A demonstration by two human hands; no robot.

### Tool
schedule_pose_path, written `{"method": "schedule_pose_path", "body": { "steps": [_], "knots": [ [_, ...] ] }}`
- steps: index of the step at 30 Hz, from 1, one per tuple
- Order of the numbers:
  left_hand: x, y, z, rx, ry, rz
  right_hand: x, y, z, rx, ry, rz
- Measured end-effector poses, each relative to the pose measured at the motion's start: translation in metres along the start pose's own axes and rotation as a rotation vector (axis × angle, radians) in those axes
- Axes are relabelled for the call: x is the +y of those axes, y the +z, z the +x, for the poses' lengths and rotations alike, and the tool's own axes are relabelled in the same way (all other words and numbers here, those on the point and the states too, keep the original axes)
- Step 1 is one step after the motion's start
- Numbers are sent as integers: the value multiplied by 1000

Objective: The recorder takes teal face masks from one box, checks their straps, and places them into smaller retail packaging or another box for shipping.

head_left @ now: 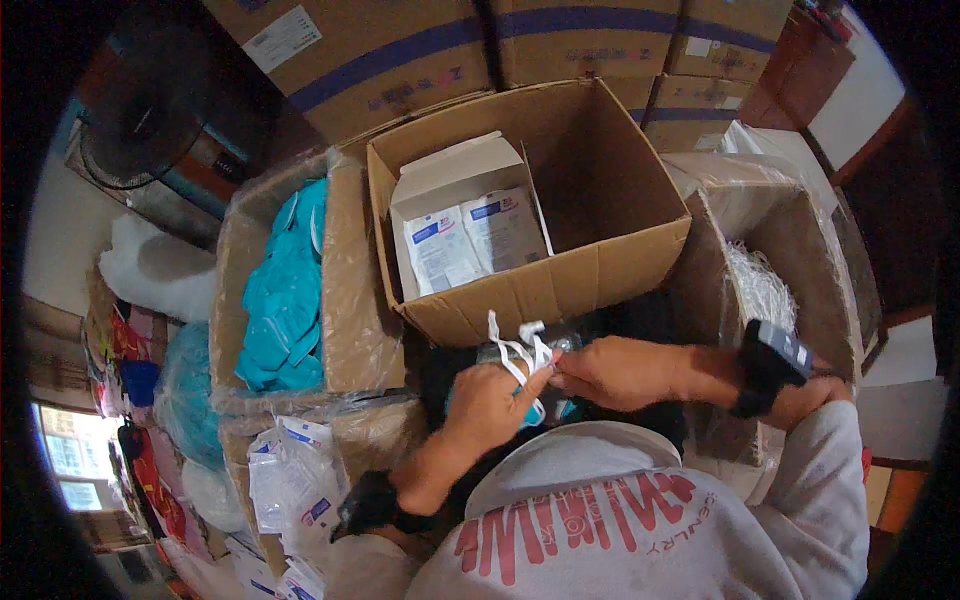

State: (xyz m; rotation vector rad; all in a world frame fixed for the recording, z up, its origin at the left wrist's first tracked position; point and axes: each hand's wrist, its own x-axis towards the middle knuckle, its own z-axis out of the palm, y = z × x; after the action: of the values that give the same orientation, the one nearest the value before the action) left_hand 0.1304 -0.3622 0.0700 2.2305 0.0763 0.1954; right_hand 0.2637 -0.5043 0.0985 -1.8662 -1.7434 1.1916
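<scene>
My left hand (487,404) is closed, with white elastic straps (520,350) looping up past its thumb and fingers. Just under that hand a bit of a teal face mask (533,414) shows; most of it is hidden by the hand and my clothing. My right hand (610,370) meets the left at the fingertips, its thumb and finger pinched by the strap ends. Beyond both hands stands an open cardboard box (560,285). In it a smaller white carton (465,165) holds flat white and blue packets (505,232).
At the left a plastic-lined box (350,300) holds a heap of teal masks (280,320). Below it lie clear packets (295,480). White elastic strands (760,285) fill part of a lined box (825,260) at the right. Stacked cartons (590,40) block the far side. A fan (140,120) stands far left.
</scene>
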Motion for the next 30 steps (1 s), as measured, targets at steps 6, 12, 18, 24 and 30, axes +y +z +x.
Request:
{"method": "schedule_pose_path", "body": {
  "steps": [6, 12, 18, 24, 30],
  "knots": [
    [-2, 0, -13, -551, 81, 296, 3, 9, -1, -340, -150, -44],
    [22, -25, -21, -632, -190, 192, -22, -9, -38, -452, -20, 155],
    [-111, -65, -79, 30, -546, -68, 50, -10, -101, -56, 658, 689],
    [-73, -65, -10, 28, -475, -320, 101, 63, -3, 305, 391, 1403],
    [-74, -65, 4, 16, -154, -88, 141, 119, 62, 303, 520, 703]
  ]
}}
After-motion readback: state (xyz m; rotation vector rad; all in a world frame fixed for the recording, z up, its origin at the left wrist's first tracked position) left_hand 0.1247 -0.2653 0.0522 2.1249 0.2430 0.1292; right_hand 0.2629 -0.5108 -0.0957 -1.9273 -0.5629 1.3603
